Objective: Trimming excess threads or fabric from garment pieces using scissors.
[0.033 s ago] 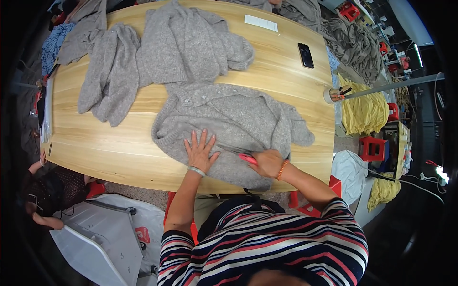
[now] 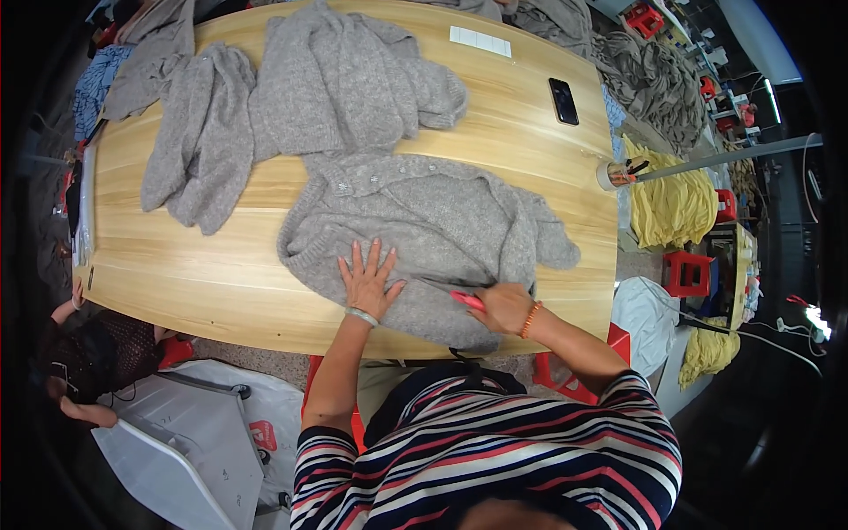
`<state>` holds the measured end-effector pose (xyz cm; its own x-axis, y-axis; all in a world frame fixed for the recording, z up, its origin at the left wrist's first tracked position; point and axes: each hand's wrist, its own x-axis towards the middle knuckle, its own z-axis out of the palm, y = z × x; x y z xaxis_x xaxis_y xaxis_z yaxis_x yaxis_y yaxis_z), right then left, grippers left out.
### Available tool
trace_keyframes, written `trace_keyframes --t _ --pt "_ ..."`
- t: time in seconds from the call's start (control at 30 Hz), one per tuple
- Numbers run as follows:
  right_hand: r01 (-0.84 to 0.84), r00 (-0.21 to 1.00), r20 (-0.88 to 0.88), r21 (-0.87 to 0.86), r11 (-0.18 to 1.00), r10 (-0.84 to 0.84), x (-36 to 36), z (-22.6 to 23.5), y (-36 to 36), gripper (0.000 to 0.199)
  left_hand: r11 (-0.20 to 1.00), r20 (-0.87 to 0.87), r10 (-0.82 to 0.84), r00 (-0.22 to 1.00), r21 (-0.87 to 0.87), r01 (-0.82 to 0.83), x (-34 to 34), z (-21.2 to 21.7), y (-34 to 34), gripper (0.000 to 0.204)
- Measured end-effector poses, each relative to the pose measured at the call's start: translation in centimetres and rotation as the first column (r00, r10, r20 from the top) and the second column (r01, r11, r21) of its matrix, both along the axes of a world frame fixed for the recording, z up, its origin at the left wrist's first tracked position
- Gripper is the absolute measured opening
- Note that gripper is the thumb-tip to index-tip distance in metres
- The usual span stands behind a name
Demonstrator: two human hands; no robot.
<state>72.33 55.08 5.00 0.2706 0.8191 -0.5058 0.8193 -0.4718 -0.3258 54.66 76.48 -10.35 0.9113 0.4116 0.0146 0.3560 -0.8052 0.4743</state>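
A grey knitted cardigan (image 2: 424,212) with sparkly buttons lies spread and folded on the wooden table before me. My left hand (image 2: 368,287) rests flat on its near part, fingers spread. Just to the right, my right hand (image 2: 503,309) is closed round a small pink tool (image 2: 468,300), low over the cardigan's near right part. Only the pink end shows, pointing left; my fingers hide the rest, so its kind is unclear. Beyond the cardigan lies another grey knitted garment (image 2: 327,84), touching its far edge, and one more grey knitted piece (image 2: 203,141) lies at the left.
A black phone (image 2: 563,102) and a white card strip (image 2: 480,41) lie on the table's far right part. A pot of tools (image 2: 614,175) stands at the right edge near a metal pole (image 2: 733,159). Another person (image 2: 97,353) is at the near left corner, beside a grey cart (image 2: 190,433).
My right hand has shifted slightly right and toward me with the pink tool. My left hand stays pressed on the cardigan.
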Motion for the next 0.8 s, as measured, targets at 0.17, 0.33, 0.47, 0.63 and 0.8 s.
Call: trace_keyframes --t 0.17,0.33,0.47,0.63,0.8 --pt "0.069 0.998 -0.001 -0.044 0.997 -0.069 -1.0 1.6 -3.6 0.033 0.998 -0.060 -0.014 0.998 0.057 0.018 0.0 -0.1 0.2 0.071" --pt "0.079 0.996 -0.035 0.053 0.995 -0.077 -2.6 1.0 -0.5 0.032 0.998 -0.109 -0.045 0.993 0.039 0.049 0.9 0.8 -0.1 0.074" --pt "0.134 0.991 0.004 0.096 0.986 -0.135 -1.7 0.2 -1.1 0.032 0.999 -0.011 -0.002 1.000 0.053 0.003 0.1 -0.8 -0.2 0.068" --pt "0.119 0.993 -0.037 0.090 0.989 -0.116 -1.4 0.3 -5.0 0.030 0.993 -0.120 -0.032 0.992 0.107 0.045 0.3 -0.2 -0.2 0.062" --pt "0.172 0.985 -0.030 0.248 0.953 -0.170 -1.9 -0.9 -6.5 0.029 0.964 -0.176 -0.264 0.948 -0.028 0.263 0.2 3.0 0.9 0.064"
